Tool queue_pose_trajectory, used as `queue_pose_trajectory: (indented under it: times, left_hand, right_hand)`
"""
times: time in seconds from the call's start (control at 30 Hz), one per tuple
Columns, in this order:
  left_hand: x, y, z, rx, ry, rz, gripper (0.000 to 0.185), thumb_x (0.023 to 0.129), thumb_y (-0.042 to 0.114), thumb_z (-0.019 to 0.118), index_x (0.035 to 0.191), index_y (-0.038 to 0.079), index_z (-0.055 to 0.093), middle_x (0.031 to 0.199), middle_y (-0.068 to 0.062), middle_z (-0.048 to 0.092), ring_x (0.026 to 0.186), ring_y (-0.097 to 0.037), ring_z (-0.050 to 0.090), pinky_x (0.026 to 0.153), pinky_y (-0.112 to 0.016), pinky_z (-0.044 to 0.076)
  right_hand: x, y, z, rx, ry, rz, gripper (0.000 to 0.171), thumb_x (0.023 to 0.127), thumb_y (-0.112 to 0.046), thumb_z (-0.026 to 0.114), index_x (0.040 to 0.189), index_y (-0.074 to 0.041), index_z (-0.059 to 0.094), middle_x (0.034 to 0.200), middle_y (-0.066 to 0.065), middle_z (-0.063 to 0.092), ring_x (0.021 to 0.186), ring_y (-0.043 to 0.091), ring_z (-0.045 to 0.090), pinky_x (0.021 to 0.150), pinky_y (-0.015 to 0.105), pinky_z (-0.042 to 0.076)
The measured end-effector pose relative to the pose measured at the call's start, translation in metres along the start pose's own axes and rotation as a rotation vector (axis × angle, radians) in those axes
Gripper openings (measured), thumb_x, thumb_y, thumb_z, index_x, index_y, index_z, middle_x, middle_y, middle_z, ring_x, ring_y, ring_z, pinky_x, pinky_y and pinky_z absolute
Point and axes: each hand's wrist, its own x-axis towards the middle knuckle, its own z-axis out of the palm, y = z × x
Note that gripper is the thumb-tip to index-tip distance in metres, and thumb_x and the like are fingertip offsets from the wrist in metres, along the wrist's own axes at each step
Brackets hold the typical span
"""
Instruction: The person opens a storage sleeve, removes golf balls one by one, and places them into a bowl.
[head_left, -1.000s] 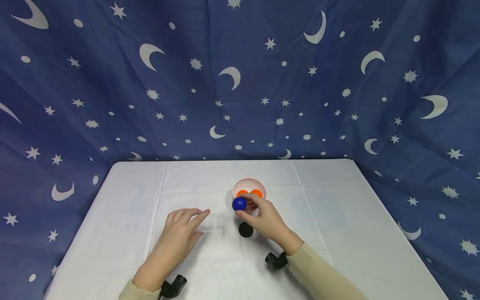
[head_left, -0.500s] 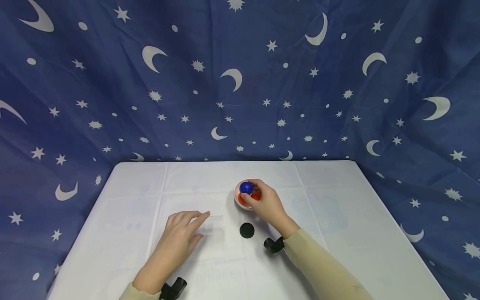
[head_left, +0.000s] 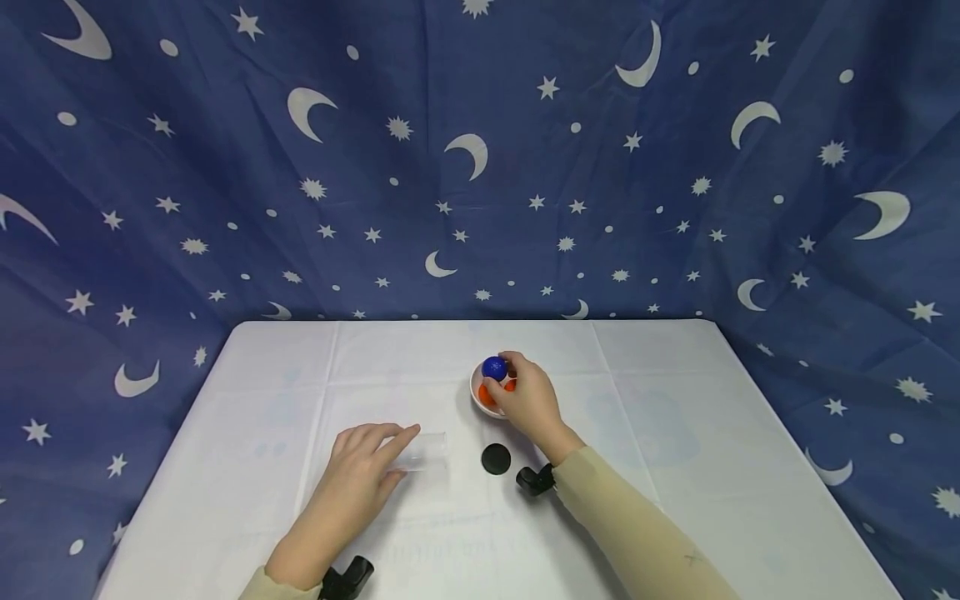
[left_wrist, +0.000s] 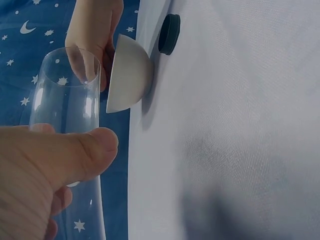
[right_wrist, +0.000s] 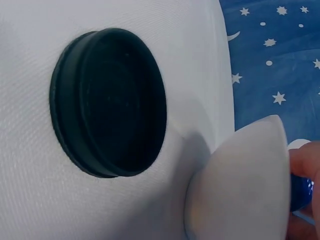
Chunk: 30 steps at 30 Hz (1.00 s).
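Note:
My left hand (head_left: 356, 471) grips a clear cylindrical container (left_wrist: 70, 107), its thumb on the near side and fingers curled behind. In the head view the container (head_left: 431, 452) lies on its side, open end toward the right. A dimpled blue ball (head_left: 494, 368) is pinched between the thumb and fingers of my right hand (head_left: 534, 404), over a small pale bowl (head_left: 476, 402). Orange balls (head_left: 487, 395) sit inside that bowl, partly covered by the hand. In the right wrist view the bowl (right_wrist: 245, 185) hides much of the blue ball (right_wrist: 300, 192).
A round black lid (head_left: 496, 459) rests on the table between the hands, its hollow side up in the right wrist view. White cloth covers the table (head_left: 285, 400). Behind hangs a blue curtain (head_left: 525, 150) with moons and stars.
My right hand has carried the blue ball from the bowl's near side to above its far part. The left hand keeps its grip on the clear container, almost still.

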Motion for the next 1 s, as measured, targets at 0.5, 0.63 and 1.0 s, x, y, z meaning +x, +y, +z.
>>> queue_pose_trajectory:
  times: [0.5, 0.63, 1.0]
  left_hand:
    - [-0.001, 0.0, 0.001, -0.006, 0.0, 0.004, 0.066, 0.069, 0.011, 0.086, 0.13, 0.015, 0.062, 0.115, -0.002, 0.059, 0.108, -0.029, 0.054, 0.093, -0.049, 0.036]
    - [-0.001, -0.001, 0.002, -0.005, 0.012, 0.009, 0.066, 0.068, 0.01, 0.086, 0.129, 0.015, 0.062, 0.114, -0.003, 0.059, 0.107, -0.029, 0.054, 0.093, -0.049, 0.036]
    - [-0.001, -0.002, 0.002, -0.007, -0.002, -0.001, 0.065, 0.069, 0.01, 0.086, 0.13, 0.015, 0.062, 0.114, -0.003, 0.059, 0.107, -0.029, 0.054, 0.093, -0.048, 0.036]
  right_hand:
    - [0.004, 0.002, 0.012, -0.124, -0.005, -0.042, 0.043, 0.085, -0.035, 0.072, 0.119, -0.011, 0.063, 0.102, 0.003, 0.065, 0.089, 0.018, 0.06, 0.081, 0.035, 0.051]
    - [0.004, 0.002, 0.012, -0.141, -0.002, -0.05, 0.042, 0.085, -0.035, 0.072, 0.118, -0.011, 0.063, 0.102, 0.002, 0.065, 0.09, 0.017, 0.06, 0.083, 0.036, 0.05]
    - [0.003, 0.003, 0.013, -0.166, -0.024, -0.065, 0.056, 0.085, -0.032, 0.073, 0.133, -0.011, 0.054, 0.122, 0.008, 0.063, 0.111, 0.027, 0.058, 0.101, 0.043, 0.04]
